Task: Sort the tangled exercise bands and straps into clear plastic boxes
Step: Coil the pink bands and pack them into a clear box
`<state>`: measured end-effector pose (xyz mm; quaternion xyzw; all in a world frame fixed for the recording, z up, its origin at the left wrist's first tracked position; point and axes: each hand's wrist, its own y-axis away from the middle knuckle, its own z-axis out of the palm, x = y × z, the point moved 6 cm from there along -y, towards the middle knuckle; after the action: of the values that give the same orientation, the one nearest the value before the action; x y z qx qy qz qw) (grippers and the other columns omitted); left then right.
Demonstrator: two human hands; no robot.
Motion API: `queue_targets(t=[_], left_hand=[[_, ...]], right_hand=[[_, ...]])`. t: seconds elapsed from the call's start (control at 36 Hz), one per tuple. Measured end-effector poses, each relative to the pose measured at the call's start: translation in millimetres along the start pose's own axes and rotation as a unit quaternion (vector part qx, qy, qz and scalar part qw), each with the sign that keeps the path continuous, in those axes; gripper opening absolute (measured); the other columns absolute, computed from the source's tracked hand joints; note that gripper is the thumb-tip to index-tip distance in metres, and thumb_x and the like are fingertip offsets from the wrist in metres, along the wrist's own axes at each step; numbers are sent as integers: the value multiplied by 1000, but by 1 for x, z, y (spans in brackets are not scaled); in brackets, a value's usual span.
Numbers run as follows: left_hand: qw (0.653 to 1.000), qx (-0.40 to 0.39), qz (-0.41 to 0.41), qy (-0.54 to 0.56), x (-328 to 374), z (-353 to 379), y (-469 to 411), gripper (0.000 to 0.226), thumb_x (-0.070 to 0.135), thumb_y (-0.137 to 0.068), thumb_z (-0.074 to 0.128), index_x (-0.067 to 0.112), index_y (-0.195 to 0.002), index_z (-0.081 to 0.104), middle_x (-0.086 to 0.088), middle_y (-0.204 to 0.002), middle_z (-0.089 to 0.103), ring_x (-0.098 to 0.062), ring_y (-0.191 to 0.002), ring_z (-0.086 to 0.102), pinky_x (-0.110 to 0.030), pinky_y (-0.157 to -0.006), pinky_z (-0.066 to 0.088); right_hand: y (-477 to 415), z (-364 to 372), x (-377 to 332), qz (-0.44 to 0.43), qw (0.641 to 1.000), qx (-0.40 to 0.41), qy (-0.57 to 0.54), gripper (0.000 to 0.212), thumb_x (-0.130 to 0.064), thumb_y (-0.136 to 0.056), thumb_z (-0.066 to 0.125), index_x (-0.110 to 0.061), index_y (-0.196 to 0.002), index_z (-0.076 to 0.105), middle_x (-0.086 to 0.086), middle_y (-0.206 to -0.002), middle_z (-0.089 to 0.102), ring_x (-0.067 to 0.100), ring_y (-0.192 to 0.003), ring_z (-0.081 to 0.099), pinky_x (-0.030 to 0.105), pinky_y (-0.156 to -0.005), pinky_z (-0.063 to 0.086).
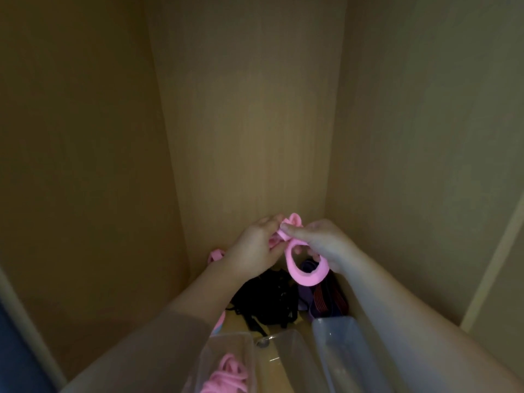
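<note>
Both hands hold one pink band [295, 272] up inside a wooden cabinet. My left hand [255, 248] pinches its bunched upper end, and my right hand [320, 242] grips it from the right, with a loop hanging below the fingers. Under the hands lies a tangle of black straps [266, 304], with purple and red-striped bands [326, 299] to its right. Three clear plastic boxes stand side by side at the bottom: the left box [226, 344] holds pink bands [226, 375], while the middle box [289, 355] and right box [340, 341] look empty.
Wooden cabinet walls [255, 123] close in at the back and on both sides. More pink band [215, 255] shows behind my left wrist. A dark blue surface [17, 350] sits at the lower left edge.
</note>
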<state>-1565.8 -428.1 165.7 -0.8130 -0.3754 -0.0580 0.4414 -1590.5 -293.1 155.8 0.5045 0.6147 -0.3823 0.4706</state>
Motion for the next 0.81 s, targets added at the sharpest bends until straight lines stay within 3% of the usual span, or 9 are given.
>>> queue_targets(t=[0.11, 0.19, 0.31, 0.44, 0.5, 0.58, 0.64, 0.69, 0.81], left_hand=[[962, -57, -140, 229, -4, 5, 9, 40, 9, -90, 65, 32, -122, 57, 17, -112, 67, -1, -107, 62, -20, -95, 47], [921, -89, -227, 304, -13, 5, 9, 52, 8, -89, 64, 28, -133, 45, 1, -126, 64, -7, -112, 61, -24, -96, 47], [908, -188, -233, 293, -11, 5, 10, 46, 6, -92, 60, 9, -136, 49, -8, -128, 62, -14, -118, 60, -20, -96, 46], [888, -219, -259, 311, -11, 7, 11, 45, 4, -88, 65, 10, -130, 50, -7, -120, 66, -16, -108, 64, -24, -92, 49], [898, -234, -273, 255, -16, 9, 12, 62, 10, -83, 74, 12, -136, 42, -6, -125, 63, -16, -112, 62, -29, -97, 49], [917, -236, -278, 162, -24, 10, 13, 96, 34, -68, 83, 24, -147, 29, 0, -132, 57, -10, -116, 59, -34, -103, 47], [925, -211, -280, 148, -26, 8, 14, 86, 29, -69, 83, 23, -143, 38, 0, -128, 59, -9, -111, 60, -33, -99, 49], [924, -173, -297, 167, -29, 6, 15, 66, 19, -71, 81, 17, -130, 51, -3, -117, 64, -11, -101, 64, -33, -91, 54], [915, -98, -317, 231, -27, 2, 10, 31, 16, -74, 77, -3, -96, 66, -19, -82, 68, -19, -73, 66, -37, -74, 55]], right_hand=[[1, -8, 3, -19, 999, -15, 21, 34, -35, -76, 78, -2, -83, 71, 6, -66, 60, 8, -45, 44, 22, -47, 29], [3, -10, 3, -24, 996, -74, 37, 26, -31, -74, 80, -7, -77, 71, 6, -64, 60, 8, -42, 36, 20, -41, 27], [6, -10, -3, -32, 987, -121, 104, 23, -29, -73, 81, -10, -83, 73, -3, -64, 64, 4, -47, 47, 16, -48, 34], [5, -10, 0, -22, 979, -166, 118, 16, -20, -75, 80, -10, -86, 73, -5, -59, 59, 0, -45, 46, 14, -46, 34], [6, -6, 2, -11, 973, -188, 137, 23, -16, -74, 81, -5, -92, 73, 1, -64, 57, 5, -49, 43, 17, -47, 33], [5, -4, 5, -6, 972, -189, 143, 34, -8, -69, 83, -4, -101, 71, 7, -80, 67, 11, -63, 56, 21, -55, 44], [2, -8, 6, -6, 977, -181, 112, 38, 2, -68, 81, -1, -104, 69, 13, -93, 73, 19, -81, 66, 28, -76, 54], [0, -12, 7, -12, 980, -179, 90, 37, 11, -70, 74, 0, -104, 69, 18, -100, 72, 23, -88, 68, 35, -92, 51], [-3, -14, 0, -69, 986, -123, 85, 38, 14, -72, 69, -5, -104, 72, 10, -96, 74, 23, -94, 69, 33, -94, 52]])
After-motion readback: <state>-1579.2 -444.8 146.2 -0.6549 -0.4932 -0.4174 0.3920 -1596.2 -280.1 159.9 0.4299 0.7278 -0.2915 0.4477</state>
